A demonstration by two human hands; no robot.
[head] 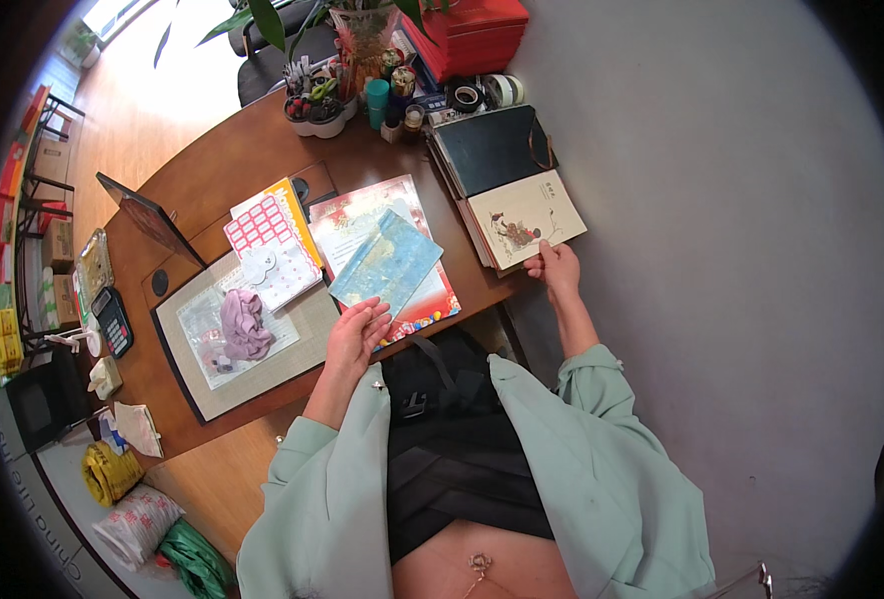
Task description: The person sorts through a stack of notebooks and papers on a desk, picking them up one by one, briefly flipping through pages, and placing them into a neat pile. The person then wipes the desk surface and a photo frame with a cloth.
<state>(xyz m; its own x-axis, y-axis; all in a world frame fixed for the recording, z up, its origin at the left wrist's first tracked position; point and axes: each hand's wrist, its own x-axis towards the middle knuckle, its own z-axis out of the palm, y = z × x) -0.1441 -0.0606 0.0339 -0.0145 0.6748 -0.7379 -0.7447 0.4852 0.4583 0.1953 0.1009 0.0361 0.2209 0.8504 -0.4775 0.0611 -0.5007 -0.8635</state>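
My right hand (556, 266) is at the near edge of a cream-covered book (528, 217) with a printed picture. Its thumb lies on the cover and its fingers curl at the edge. That book tops a stack at the desk's right end, beside a dark-covered notebook (483, 150) with a brown cord. My left hand (358, 329), fingers loosely spread, is at the near corner of a worn blue booklet (388, 258); whether it touches the booklet is hard to tell. Beneath the booklet lies a red-and-white printed sheet (430, 299).
Left of the booklet, a notebook and papers (284, 262) overlap a desk mat (224, 400). A mauve scrunchie (245, 326) lies on a plastic bag there. Farther off are a tablet-like screen (150, 217), calculator (112, 322), pen holder (318, 112), tape rolls (464, 96) and red stack (479, 37).
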